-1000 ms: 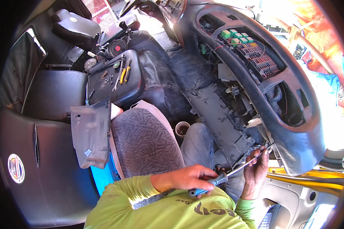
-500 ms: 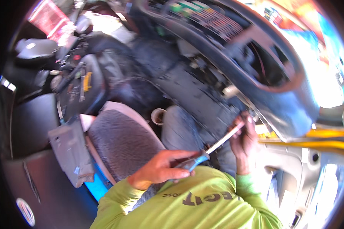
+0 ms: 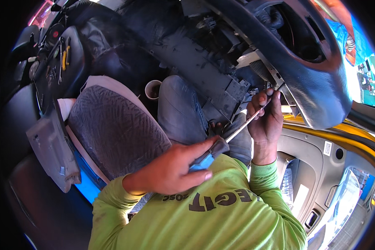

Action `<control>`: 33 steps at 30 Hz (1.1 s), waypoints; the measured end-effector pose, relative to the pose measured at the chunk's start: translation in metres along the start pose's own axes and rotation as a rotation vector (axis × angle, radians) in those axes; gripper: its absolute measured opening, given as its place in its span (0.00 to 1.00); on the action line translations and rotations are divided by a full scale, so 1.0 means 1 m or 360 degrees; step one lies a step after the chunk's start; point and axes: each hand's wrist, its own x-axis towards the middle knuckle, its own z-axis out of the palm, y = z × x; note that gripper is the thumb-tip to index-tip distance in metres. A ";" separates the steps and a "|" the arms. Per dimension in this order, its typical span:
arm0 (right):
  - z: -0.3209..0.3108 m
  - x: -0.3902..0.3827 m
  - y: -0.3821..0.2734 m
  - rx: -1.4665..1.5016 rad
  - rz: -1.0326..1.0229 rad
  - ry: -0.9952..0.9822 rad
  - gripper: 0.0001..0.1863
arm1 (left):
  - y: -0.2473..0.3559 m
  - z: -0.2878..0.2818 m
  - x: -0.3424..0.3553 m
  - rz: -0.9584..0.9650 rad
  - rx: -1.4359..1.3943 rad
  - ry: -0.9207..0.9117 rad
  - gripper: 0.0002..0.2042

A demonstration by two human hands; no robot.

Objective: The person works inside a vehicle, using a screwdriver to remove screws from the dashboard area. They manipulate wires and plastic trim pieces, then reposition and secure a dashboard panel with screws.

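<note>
- One lime-green shirt (image 3: 216,225) fills the bottom of the view, dark printed lettering right across its front.
- Up top right, the black dashboard (image 3: 327,89), a big opening gaping in its face.
- Over to the left, a patterned seat (image 3: 116,121), with a denim-clad leg (image 3: 177,110) just beside it.
- Lower right, the pale door panel (image 3: 308,162).
- Left of the seat, a loose grey panel (image 3: 50,146).
- And here's the screwdriver (image 3: 239,130), between both hands above the shirt: long axis diagonal, blue-and-dark handle low left, shaft pointing up and right to the dashboard's lower edge. Tip touching? Can't tell.
- Left hand (image 3: 171,168): wrapped round that handle, hiding much of it.
- Right hand (image 3: 267,123): fingers closed on the shaft near its far end, partly covering it.
- White cup (image 3: 147,88) between seat and leg.
- Smallest, a white printed label (image 3: 327,148) on the door panel.
</note>
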 end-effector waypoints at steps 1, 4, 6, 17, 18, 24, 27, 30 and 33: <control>-0.001 0.000 0.000 -0.0012 0.0002 -0.0007 0.16 | 0.000 0.001 0.001 0.0235 0.0927 0.0188 0.35; -0.002 0.000 0.000 0.0019 0.0013 -0.0010 0.16 | 0.001 0.000 0.001 0.0446 0.0797 0.0324 0.39; -0.002 0.002 -0.001 0.0030 -0.0032 -0.0052 0.16 | 0.001 -0.002 0.000 0.0247 -0.0144 0.0222 0.42; -0.001 0.001 -0.002 0.0103 0.0002 -0.0153 0.16 | 0.026 -0.002 -0.002 0.0232 0.0876 0.0160 0.39; -0.001 0.001 -0.002 0.0069 -0.0011 -0.0123 0.17 | 0.026 0.000 -0.003 0.0329 0.0822 0.0235 0.40; 0.000 0.003 -0.002 0.0048 -0.0056 -0.0061 0.17 | 0.015 -0.001 -0.003 -0.0453 -0.1711 -0.0034 0.39; 0.002 0.002 -0.002 0.0049 -0.0040 -0.0085 0.17 | 0.015 0.000 0.001 -0.0285 -0.0948 -0.0007 0.38; 0.000 0.000 -0.001 0.0036 -0.0041 -0.0073 0.16 | 0.020 0.001 0.001 0.0095 0.1090 0.0231 0.39; -0.006 0.001 -0.001 0.0056 -0.0037 -0.0082 0.16 | 0.021 -0.001 -0.002 0.0066 0.1039 0.0224 0.40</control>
